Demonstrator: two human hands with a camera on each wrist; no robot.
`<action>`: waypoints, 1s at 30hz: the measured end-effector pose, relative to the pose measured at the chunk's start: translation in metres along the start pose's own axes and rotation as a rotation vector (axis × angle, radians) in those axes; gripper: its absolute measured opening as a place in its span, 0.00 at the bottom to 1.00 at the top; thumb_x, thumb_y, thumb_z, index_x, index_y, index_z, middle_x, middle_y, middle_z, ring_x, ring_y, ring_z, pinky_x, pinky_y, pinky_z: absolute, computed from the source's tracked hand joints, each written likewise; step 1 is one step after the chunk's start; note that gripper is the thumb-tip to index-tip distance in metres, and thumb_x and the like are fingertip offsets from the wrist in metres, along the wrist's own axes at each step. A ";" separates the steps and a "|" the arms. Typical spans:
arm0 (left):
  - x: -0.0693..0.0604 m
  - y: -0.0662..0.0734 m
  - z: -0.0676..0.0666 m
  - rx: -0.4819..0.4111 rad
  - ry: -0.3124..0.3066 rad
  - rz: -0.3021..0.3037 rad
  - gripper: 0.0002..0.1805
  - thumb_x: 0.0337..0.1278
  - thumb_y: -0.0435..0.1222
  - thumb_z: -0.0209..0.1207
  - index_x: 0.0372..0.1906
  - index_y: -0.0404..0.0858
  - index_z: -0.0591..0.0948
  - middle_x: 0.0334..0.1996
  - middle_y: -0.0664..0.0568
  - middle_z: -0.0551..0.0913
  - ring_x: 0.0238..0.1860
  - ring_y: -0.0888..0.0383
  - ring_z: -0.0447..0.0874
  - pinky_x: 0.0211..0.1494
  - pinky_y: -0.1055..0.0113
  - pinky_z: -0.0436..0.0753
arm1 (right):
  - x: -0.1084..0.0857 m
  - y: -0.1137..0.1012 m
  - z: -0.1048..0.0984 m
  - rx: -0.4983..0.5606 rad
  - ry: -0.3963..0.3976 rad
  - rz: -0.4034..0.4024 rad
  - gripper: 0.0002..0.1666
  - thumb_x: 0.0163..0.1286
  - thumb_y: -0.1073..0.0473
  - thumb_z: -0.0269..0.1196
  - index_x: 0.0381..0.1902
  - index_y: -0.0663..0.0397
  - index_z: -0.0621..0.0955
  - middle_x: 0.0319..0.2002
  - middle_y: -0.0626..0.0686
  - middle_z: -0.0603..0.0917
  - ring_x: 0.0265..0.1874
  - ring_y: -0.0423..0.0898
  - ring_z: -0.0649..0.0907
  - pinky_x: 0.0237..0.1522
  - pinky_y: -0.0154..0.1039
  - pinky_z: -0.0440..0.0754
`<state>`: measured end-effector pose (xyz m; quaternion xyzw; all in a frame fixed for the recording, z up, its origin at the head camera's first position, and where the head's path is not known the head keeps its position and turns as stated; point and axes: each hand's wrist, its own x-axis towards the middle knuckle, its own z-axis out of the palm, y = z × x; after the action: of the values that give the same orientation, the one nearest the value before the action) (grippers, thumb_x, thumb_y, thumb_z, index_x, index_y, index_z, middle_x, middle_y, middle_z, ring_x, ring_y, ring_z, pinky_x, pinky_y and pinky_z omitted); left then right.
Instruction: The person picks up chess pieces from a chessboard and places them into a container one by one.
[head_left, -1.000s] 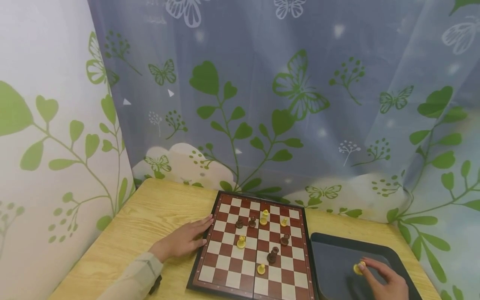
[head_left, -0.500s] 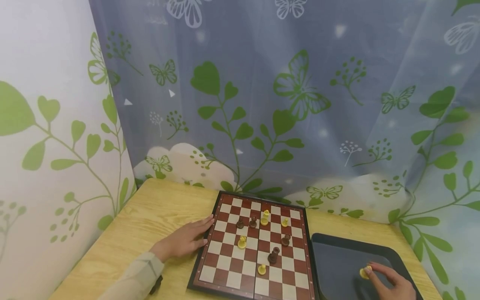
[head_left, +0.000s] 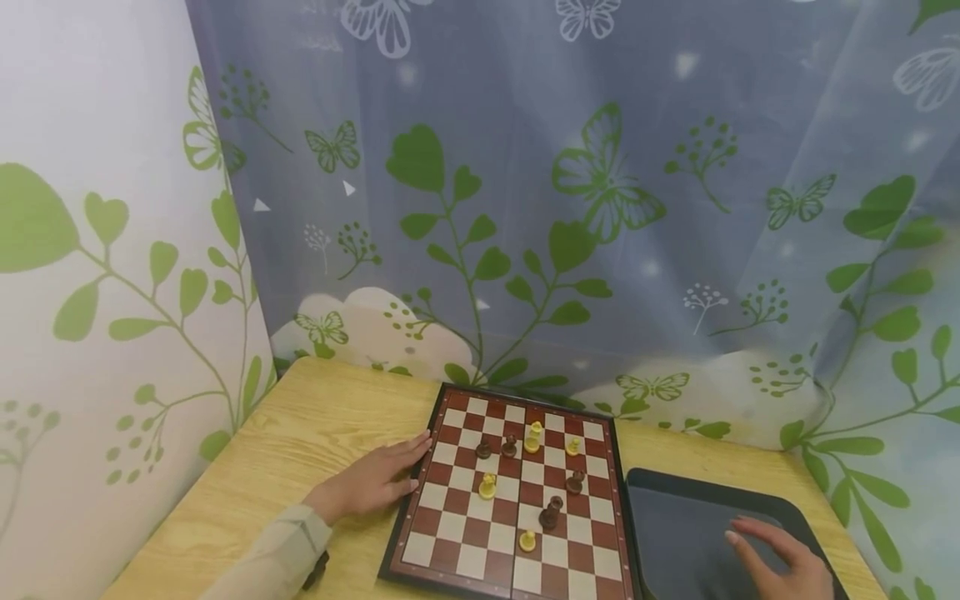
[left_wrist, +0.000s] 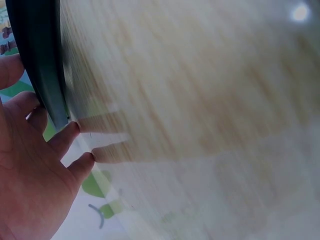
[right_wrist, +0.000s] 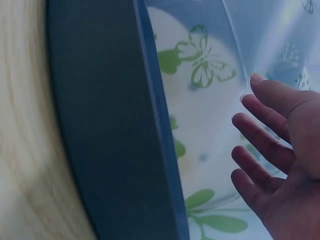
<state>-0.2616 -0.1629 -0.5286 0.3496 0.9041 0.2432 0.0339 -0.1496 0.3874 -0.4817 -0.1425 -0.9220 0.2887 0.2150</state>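
Note:
A folding chessboard (head_left: 459, 527) with red and white squares lies on the table. My left hand (head_left: 367, 483) rests at its left edge, fingers extended and touching the frame; in the left wrist view the fingertips meet the board's dark side (left_wrist: 42, 55). Over the dark tray (head_left: 667, 533) hovers my right hand (head_left: 787, 562), thumb and forefinger apart with nothing visible between them. No piece shows in the right wrist view either, where the fingers spread loosely above the tray's side (right_wrist: 110, 125). The yellow piece seen earlier is out of sight.
On the board stand yellow pieces, among them a tall one (head_left: 533, 437), a pawn (head_left: 528, 542) and another piece (head_left: 487, 487). Dark pieces include a rook (head_left: 551, 513) and a knight (head_left: 575, 482). A patterned curtain (head_left: 480, 208) hangs behind the wooden table (head_left: 337, 400).
My right hand has shifted slightly right over the tray and let go of the yellow chess piece, which no longer shows. My left hand has stayed at the board's edge.

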 end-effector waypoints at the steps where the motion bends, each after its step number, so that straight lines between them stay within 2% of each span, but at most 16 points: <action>1: 0.000 0.000 0.000 0.001 -0.003 -0.001 0.35 0.79 0.47 0.47 0.79 0.30 0.58 0.79 0.37 0.55 0.75 0.32 0.60 0.72 0.29 0.60 | -0.001 -0.002 -0.001 0.003 -0.014 -0.022 0.15 0.64 0.51 0.74 0.46 0.51 0.90 0.40 0.38 0.87 0.34 0.08 0.64 0.43 0.51 0.82; 4: 0.000 0.001 -0.001 0.000 -0.007 -0.006 0.35 0.79 0.47 0.46 0.79 0.31 0.58 0.79 0.37 0.55 0.75 0.31 0.60 0.72 0.28 0.59 | -0.004 -0.011 -0.001 0.028 -0.059 -0.070 0.17 0.65 0.49 0.73 0.47 0.50 0.90 0.41 0.32 0.84 0.36 0.07 0.63 0.44 0.55 0.81; 6: 0.000 0.001 -0.001 -0.004 -0.008 -0.007 0.35 0.79 0.47 0.46 0.79 0.31 0.58 0.79 0.37 0.55 0.75 0.31 0.60 0.72 0.28 0.59 | -0.006 -0.019 -0.001 0.030 -0.082 -0.106 0.16 0.66 0.48 0.72 0.47 0.49 0.90 0.43 0.33 0.84 0.38 0.07 0.63 0.45 0.57 0.81; 12: -0.001 0.002 -0.001 -0.016 -0.013 -0.010 0.35 0.79 0.47 0.46 0.79 0.30 0.58 0.80 0.37 0.54 0.76 0.32 0.59 0.73 0.30 0.59 | -0.014 -0.041 0.005 0.040 -0.116 -0.226 0.12 0.65 0.52 0.73 0.45 0.46 0.90 0.47 0.50 0.89 0.42 0.11 0.69 0.44 0.45 0.84; 14: 0.000 0.002 -0.001 -0.017 -0.012 -0.008 0.35 0.79 0.47 0.47 0.79 0.31 0.58 0.80 0.37 0.54 0.76 0.33 0.59 0.73 0.31 0.59 | -0.017 -0.049 0.007 0.057 -0.138 -0.237 0.11 0.66 0.53 0.73 0.45 0.46 0.90 0.48 0.54 0.89 0.43 0.13 0.70 0.45 0.46 0.84; 16: 0.000 0.002 -0.001 -0.019 -0.013 -0.003 0.35 0.79 0.46 0.47 0.79 0.31 0.58 0.80 0.37 0.55 0.76 0.33 0.59 0.73 0.31 0.59 | -0.021 -0.056 0.011 0.066 -0.156 -0.236 0.11 0.67 0.53 0.72 0.46 0.45 0.90 0.49 0.54 0.89 0.43 0.15 0.72 0.48 0.53 0.83; 18: 0.001 0.002 -0.001 -0.017 -0.014 0.003 0.35 0.79 0.46 0.47 0.79 0.30 0.58 0.79 0.37 0.55 0.76 0.33 0.59 0.74 0.32 0.59 | -0.026 -0.063 0.016 0.089 -0.182 -0.239 0.11 0.67 0.54 0.71 0.46 0.46 0.90 0.50 0.55 0.89 0.45 0.25 0.80 0.51 0.59 0.82; 20: 0.001 0.003 -0.002 -0.016 -0.015 0.007 0.35 0.79 0.45 0.47 0.78 0.29 0.58 0.79 0.37 0.55 0.76 0.33 0.59 0.73 0.32 0.60 | -0.030 -0.070 0.021 0.113 -0.219 -0.233 0.11 0.69 0.54 0.70 0.47 0.47 0.89 0.51 0.55 0.88 0.49 0.40 0.84 0.53 0.62 0.80; 23: 0.002 0.005 -0.004 -0.019 -0.020 -0.001 0.35 0.79 0.45 0.48 0.78 0.29 0.58 0.79 0.37 0.55 0.76 0.34 0.59 0.74 0.32 0.60 | -0.035 -0.083 0.032 0.165 -0.304 -0.234 0.12 0.70 0.55 0.69 0.49 0.49 0.88 0.54 0.56 0.87 0.56 0.62 0.81 0.57 0.63 0.78; 27: 0.001 0.005 -0.004 -0.025 -0.022 -0.013 0.34 0.78 0.44 0.48 0.78 0.29 0.57 0.79 0.37 0.55 0.76 0.33 0.59 0.74 0.31 0.59 | -0.039 -0.101 0.048 0.217 -0.448 -0.202 0.15 0.69 0.56 0.68 0.53 0.49 0.86 0.58 0.55 0.83 0.62 0.63 0.77 0.64 0.62 0.74; 30: 0.000 0.004 -0.005 -0.023 -0.020 -0.010 0.34 0.79 0.44 0.48 0.78 0.29 0.57 0.79 0.36 0.55 0.76 0.33 0.59 0.74 0.31 0.59 | -0.040 -0.111 0.059 0.214 -0.532 -0.174 0.18 0.69 0.55 0.69 0.56 0.48 0.85 0.60 0.55 0.82 0.64 0.63 0.76 0.65 0.63 0.73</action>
<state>-0.2596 -0.1623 -0.5225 0.3474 0.9026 0.2497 0.0483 -0.1585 0.2562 -0.4715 0.0414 -0.9191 0.3917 0.0034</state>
